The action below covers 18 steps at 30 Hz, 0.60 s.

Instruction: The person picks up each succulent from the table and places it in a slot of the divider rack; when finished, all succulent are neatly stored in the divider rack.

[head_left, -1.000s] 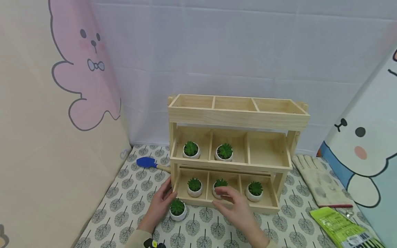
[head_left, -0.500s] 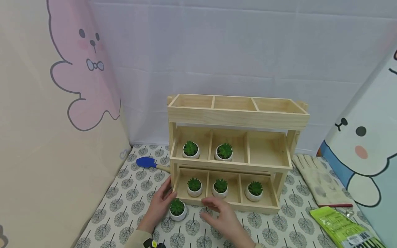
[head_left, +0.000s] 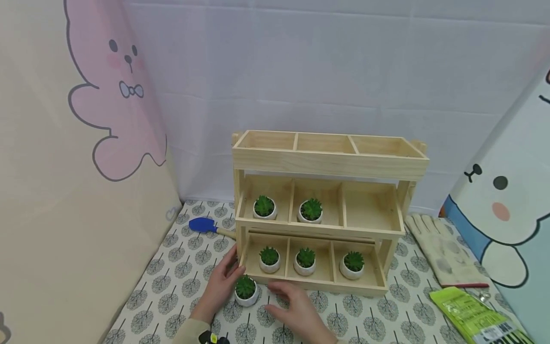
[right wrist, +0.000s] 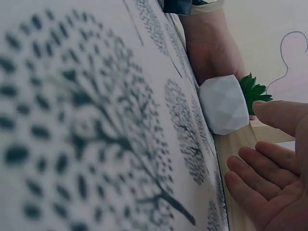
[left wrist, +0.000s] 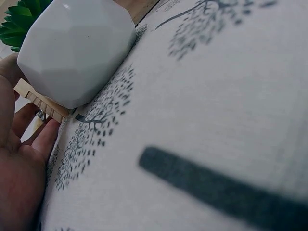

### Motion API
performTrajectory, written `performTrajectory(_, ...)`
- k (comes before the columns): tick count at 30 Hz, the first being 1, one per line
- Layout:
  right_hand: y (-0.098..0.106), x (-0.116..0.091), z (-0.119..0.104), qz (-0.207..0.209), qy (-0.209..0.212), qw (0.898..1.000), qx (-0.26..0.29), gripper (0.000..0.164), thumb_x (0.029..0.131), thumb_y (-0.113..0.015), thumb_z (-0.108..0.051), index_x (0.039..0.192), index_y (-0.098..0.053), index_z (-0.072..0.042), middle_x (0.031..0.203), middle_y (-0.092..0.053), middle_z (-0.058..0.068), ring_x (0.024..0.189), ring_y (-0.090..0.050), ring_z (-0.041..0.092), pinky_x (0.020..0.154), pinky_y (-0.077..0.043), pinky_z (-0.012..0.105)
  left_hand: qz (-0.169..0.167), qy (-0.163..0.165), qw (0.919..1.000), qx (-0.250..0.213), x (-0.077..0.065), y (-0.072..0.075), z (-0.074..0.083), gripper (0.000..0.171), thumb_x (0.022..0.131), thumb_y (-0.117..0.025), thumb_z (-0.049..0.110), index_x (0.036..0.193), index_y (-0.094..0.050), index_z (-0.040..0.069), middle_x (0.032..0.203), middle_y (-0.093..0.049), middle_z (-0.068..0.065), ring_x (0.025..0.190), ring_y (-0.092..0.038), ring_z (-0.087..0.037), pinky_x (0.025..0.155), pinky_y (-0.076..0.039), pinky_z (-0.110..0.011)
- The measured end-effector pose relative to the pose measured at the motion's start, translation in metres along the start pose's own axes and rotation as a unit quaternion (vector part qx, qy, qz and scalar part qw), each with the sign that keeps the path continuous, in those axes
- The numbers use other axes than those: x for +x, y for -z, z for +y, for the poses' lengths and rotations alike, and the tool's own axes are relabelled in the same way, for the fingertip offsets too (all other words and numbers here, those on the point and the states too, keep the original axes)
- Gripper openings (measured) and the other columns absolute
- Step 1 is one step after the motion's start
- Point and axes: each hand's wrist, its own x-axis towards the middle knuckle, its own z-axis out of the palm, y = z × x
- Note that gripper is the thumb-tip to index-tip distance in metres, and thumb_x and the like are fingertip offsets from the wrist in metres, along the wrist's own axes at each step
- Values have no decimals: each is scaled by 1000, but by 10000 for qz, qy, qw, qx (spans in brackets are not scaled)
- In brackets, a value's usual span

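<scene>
At the bottom left corner of a wooden tiered plant shelf (head_left: 331, 165), my left hand (head_left: 219, 285) holds the frame, thumb in front and fingers along the side. A succulent in a faceted white pot (head_left: 247, 292) stands upright on the cloth beside that thumb. To the right of this pot is my right hand (head_left: 298, 310), thumb and fingers apart with nothing between them. In the right wrist view the white pot (right wrist: 225, 106) sits beyond the spread fingers. Several matching potted succulents fill the bottom tier, such as the middle one (head_left: 305, 262); two more are on the middle tier.
A blue trowel (head_left: 203, 225) lies left of the shelf, its handle end hidden behind it. To the right are pale work gloves (head_left: 444, 253) and a green packet (head_left: 479, 313). A tree-patterned cloth (head_left: 172, 286) covers the table; curtains hang behind and at the sides.
My right hand has moved left and down, away from the middle succulent on the bottom tier, toward the pot on the cloth. The left hand has stayed at the shelf corner.
</scene>
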Motion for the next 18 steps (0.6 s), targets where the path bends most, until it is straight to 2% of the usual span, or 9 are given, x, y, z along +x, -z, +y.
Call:
performTrajectory(8,-12,6,2,-56,15,9999,146,53,93,-83,-26,137,-66,-3,132,-68,10,122,-65,20,105,-55,31,-41,-47,9999,-92,2,0,-2,75,101,-71,9,165,-35,27,165,-38,-9,147,-41,-30,117,-39,-27)
performTrajectory(13,-17,12,-1,-94,85,9997,223,55,92,-83,-24,138,-64,-1,134,-66,12,123,-65,25,106,-55,31,-30,-80,10000,-36,2,0,-2,75,100,-72,11,165,-35,25,164,-39,-10,148,-41,-31,117,-39,-29)
performTrajectory(18,-23,16,-3,-191,-54,9988,455,55,91,-84,-19,140,-63,-2,137,-64,12,125,-63,24,107,-53,28,-8,-97,9999,-54,2,0,-1,75,100,-72,11,164,-37,27,164,-40,-8,147,-42,-28,116,-40,-27)
